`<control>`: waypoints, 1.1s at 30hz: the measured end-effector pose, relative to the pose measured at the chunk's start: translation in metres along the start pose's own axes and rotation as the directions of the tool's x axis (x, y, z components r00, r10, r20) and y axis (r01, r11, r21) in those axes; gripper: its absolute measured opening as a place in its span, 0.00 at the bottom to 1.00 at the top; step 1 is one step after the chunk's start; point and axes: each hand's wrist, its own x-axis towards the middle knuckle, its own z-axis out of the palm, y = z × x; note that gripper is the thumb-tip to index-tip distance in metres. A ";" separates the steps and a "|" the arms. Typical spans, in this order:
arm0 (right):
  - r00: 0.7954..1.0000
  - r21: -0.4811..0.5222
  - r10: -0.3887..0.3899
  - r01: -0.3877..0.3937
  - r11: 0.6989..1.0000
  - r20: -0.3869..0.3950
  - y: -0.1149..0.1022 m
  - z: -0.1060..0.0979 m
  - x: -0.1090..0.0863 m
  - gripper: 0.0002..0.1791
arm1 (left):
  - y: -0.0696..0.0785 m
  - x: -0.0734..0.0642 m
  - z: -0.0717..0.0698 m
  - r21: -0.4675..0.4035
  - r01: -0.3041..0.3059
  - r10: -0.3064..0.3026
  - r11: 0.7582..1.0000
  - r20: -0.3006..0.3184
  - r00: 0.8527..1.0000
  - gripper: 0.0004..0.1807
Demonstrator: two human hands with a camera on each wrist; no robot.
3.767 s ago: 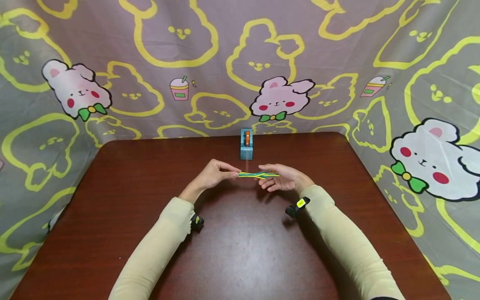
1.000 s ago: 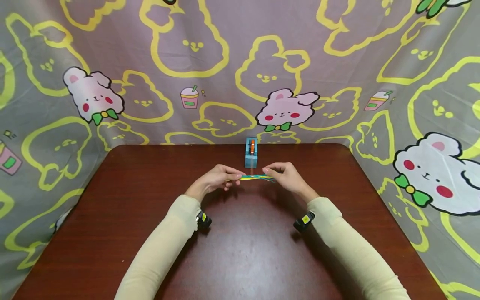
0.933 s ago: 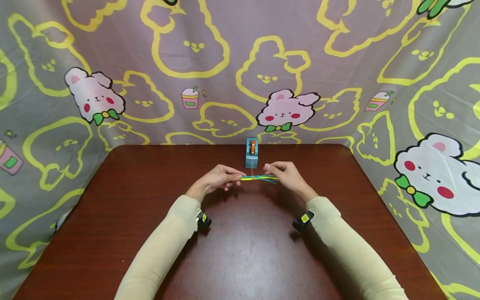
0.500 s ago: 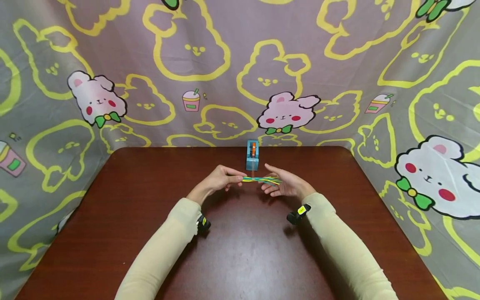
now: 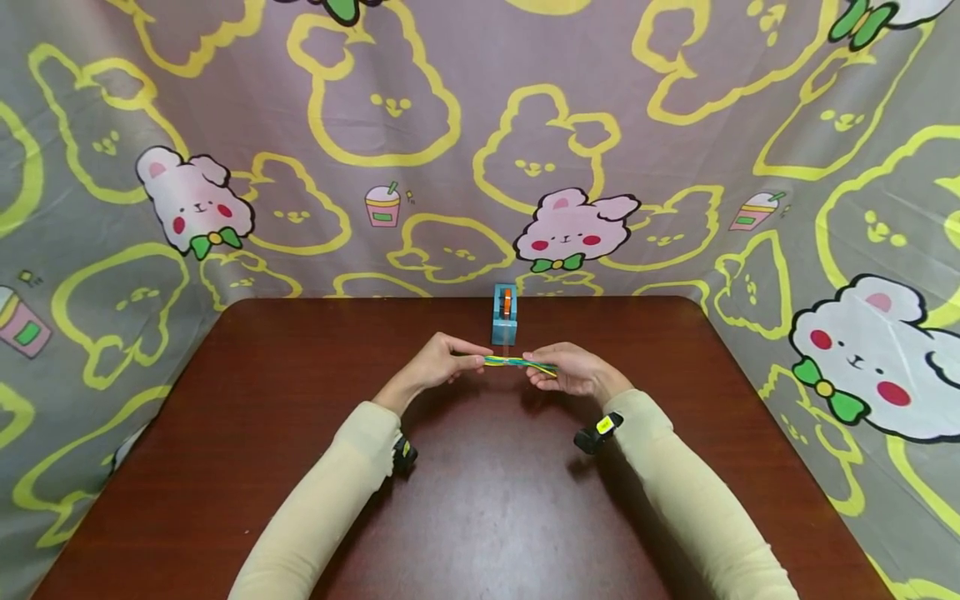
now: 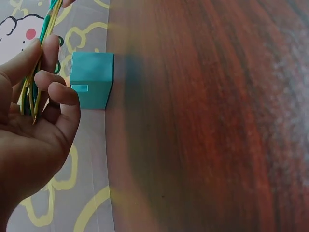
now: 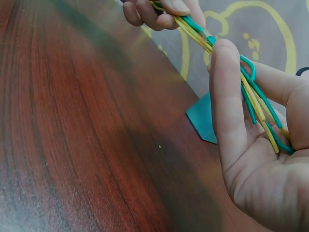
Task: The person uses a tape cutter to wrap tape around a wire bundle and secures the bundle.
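Together, a person's left hand point(image 5: 437, 364) and right hand point(image 5: 576, 369) pinch a slim bundle of green and yellow strands point(image 5: 513, 362) between thumb and fingers, one toward each end. It stretches sideways above a reddish-brown table point(image 5: 480, 500), on the near side of a blue tape dispenser point(image 5: 504, 332).

Left arm point(image 5: 318, 500): pale-sleeved, reaching forward and slanting inward from the lower edge of the head view. Left hand point(image 5: 435, 363): thumb and fingers pinching, other fingers loosely bent, palm showing in its wrist view. Right arm point(image 5: 690, 492): pale-sleeved, slanting inward from the opposite side. Right hand point(image 5: 576, 368): thumb and fingers pinching, palm also showing in its wrist view. Hands: level, near each other but apart.
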 end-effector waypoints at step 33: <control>0.874 -0.448 -0.484 0.447 0.774 0.037 0.000 0.000 -0.007 0.11 | -0.007 0.019 -0.004 -0.144 0.234 -0.226 0.962 0.072 0.972 0.23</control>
